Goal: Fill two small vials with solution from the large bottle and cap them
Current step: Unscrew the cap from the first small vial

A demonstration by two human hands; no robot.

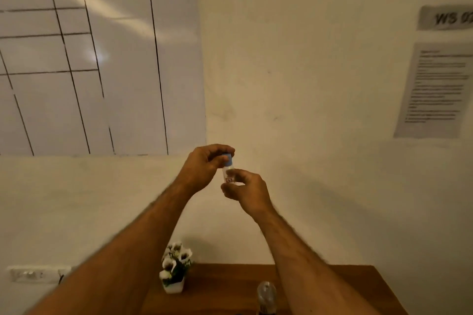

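Both hands are raised in front of the wall, well above the wooden table [230, 286], and between them is a small clear vial [228, 172] held upright. The left hand [204, 166] curls its fingers and thumb round the blue cap [227, 159] on top of the vial, while the right hand [245, 190] pinches the lower part of the glass between thumb and fingertips, just below a small label with dark marks that are too small to read. The body of the vial looks pale and see-through; whether there is liquid inside cannot be told. Down on the table, partly hidden behind the right forearm, stands a clear bottle [266, 294] with a rounded top, blurred, and its contents cannot be made out either. Near the left back corner of the table sits a small white pot [174, 288] holding white flowers with dark green leaves. On the wall to the right hang a printed sheet [435, 89] and, above it, a sign [448, 18] beginning "WS". A white board [102, 59] ruled with dark lines fills the upper left.
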